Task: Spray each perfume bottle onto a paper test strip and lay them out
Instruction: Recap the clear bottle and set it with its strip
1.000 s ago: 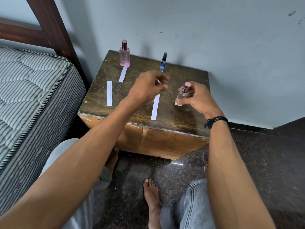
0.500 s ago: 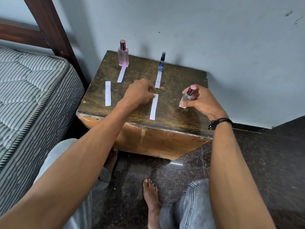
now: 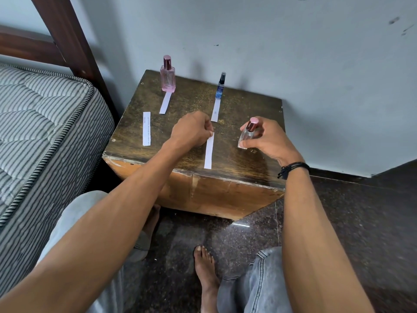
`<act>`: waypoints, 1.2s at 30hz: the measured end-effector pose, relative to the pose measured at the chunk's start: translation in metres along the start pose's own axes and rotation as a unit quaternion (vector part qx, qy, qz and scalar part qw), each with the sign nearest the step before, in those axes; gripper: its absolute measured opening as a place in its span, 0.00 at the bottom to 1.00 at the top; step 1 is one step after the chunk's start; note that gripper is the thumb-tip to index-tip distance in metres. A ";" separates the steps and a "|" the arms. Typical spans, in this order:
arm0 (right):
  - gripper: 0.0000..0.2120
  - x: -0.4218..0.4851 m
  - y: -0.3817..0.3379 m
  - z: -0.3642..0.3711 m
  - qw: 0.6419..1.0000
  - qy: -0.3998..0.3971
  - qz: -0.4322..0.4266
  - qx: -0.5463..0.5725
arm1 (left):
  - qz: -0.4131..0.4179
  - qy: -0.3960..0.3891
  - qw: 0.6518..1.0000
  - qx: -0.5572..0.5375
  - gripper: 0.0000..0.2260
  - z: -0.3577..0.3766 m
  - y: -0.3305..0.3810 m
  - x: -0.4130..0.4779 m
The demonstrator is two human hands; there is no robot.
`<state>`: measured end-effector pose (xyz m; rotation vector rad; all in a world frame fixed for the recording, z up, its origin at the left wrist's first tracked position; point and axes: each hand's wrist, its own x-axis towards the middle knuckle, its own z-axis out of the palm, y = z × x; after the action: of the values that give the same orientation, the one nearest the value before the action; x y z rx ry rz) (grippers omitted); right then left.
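On the dark wooden table (image 3: 243, 109), my left hand (image 3: 191, 132) pinches the top end of a white paper strip (image 3: 209, 152) that lies near the front edge. My right hand (image 3: 264, 137) grips a small clear bottle with a pink cap (image 3: 247, 134), tilted, just above the table to the strip's right. At the back stand a pink perfume bottle (image 3: 167, 74) with a strip (image 3: 165, 102) in front of it, and a slim blue spray vial (image 3: 220, 86) with its own strip (image 3: 216, 112). A printed strip (image 3: 146, 128) lies at the left.
A striped mattress (image 3: 40, 123) and dark wooden bed frame (image 3: 67, 35) stand close on the left. A grey wall (image 3: 293, 53) runs behind the table. Below are a dark speckled floor (image 3: 361, 222), my bare foot (image 3: 206, 267) and jeans.
My left hand came down from mid-air to the table and laid the strip flat near the front edge. My right hand with the clear bottle shifted slightly right.
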<state>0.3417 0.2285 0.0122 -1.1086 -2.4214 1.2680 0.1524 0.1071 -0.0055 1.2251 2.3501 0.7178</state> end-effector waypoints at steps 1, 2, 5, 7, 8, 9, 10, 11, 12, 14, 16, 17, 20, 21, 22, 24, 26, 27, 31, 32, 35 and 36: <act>0.18 0.000 -0.001 0.001 1.000 0.001 -0.001 0.002 | -0.003 -0.008 1.000 -0.007 0.01 -0.002 0.000 0.000; 0.18 0.001 -0.002 0.003 1.000 0.001 -0.003 0.003 | -0.005 -0.013 1.000 -0.016 0.01 -0.004 -0.001 0.001; 0.17 0.005 -0.008 0.006 1.000 0.006 -0.012 0.000 | -0.008 -0.025 0.999 -0.038 0.01 -0.010 -0.004 -0.001; 0.18 0.010 -0.012 0.009 1.000 0.013 -0.018 0.002 | -0.015 -0.036 0.998 -0.047 0.01 -0.012 -0.008 -0.001; 0.18 0.011 -0.014 0.011 1.000 0.018 -0.022 0.003 | -0.018 -0.040 0.998 -0.051 0.01 -0.013 -0.010 -0.001; 0.18 0.013 -0.017 0.013 0.999 0.022 -0.027 0.003 | -0.020 -0.041 0.997 -0.054 0.02 -0.014 -0.012 -0.001; 0.18 0.015 -0.019 0.016 0.999 0.026 -0.031 0.002 | -0.022 -0.042 0.997 -0.057 0.02 -0.015 -0.014 -0.001; 0.17 0.016 -0.022 0.018 0.999 0.029 -0.035 0.002 | -0.024 -0.042 0.997 -0.058 0.03 -0.017 -0.015 -0.002; 0.17 0.017 -0.024 0.021 0.999 0.031 -0.038 0.003 | -0.026 -0.042 0.997 -0.059 0.03 -0.018 -0.017 -0.002; 0.18 0.020 -0.028 0.025 0.999 0.030 -0.043 0.000 | -0.026 -0.041 0.997 -0.062 0.05 -0.021 -0.019 -0.003; 0.19 0.022 -0.031 0.028 0.999 0.029 -0.045 -0.003 | -0.024 -0.038 0.996 -0.071 0.06 -0.025 -0.022 -0.003; 0.19 0.022 -0.033 0.029 0.999 0.028 -0.045 -0.003 | -0.022 -0.039 0.996 -0.074 0.07 -0.027 -0.023 -0.004; 0.20 0.023 -0.035 0.031 0.999 0.032 -0.042 -0.002 | -0.022 -0.038 0.996 -0.074 0.09 -0.032 -0.027 -0.005; 0.20 0.022 -0.036 0.032 0.999 0.033 -0.041 -0.002 | -0.021 -0.035 0.996 -0.074 0.09 -0.034 -0.028 -0.006; 0.19 0.022 -0.036 0.032 0.999 0.033 -0.040 -0.004 | -0.022 -0.032 0.996 -0.077 0.08 -0.035 -0.029 -0.007; 0.19 0.023 -0.035 0.033 0.999 0.033 -0.042 -0.008 | -0.024 -0.025 0.996 -0.087 0.07 -0.038 -0.030 -0.007; 0.18 0.023 -0.035 0.033 0.998 0.030 -0.045 -0.008 | -0.026 -0.015 0.995 -0.096 0.04 -0.041 -0.031 -0.008; 0.19 0.023 -0.035 0.033 0.998 0.030 -0.046 -0.006 | -0.025 -0.009 0.995 -0.099 0.03 -0.043 -0.031 -0.009; 0.19 0.024 -0.034 0.033 0.998 0.034 -0.045 0.003 | -0.004 0.018 0.994 -0.103 0.02 -0.053 -0.027 -0.011; 0.19 0.024 -0.035 0.033 0.998 0.035 -0.045 0.005 | 0.005 0.025 0.994 -0.102 0.03 -0.056 -0.026 -0.011; 0.19 0.024 -0.035 0.034 0.998 0.039 -0.049 0.017 | 0.037 0.036 0.994 -0.100 0.04 -0.067 -0.024 -0.012; 0.18 0.024 -0.036 0.034 0.998 0.041 -0.051 0.023 | 0.047 0.040 0.993 -0.101 0.05 -0.071 -0.023 -0.013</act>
<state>0.2895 0.2110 0.0146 -0.9926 -2.3448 1.2146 0.1055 0.0667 0.0381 1.2460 2.2294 1.0264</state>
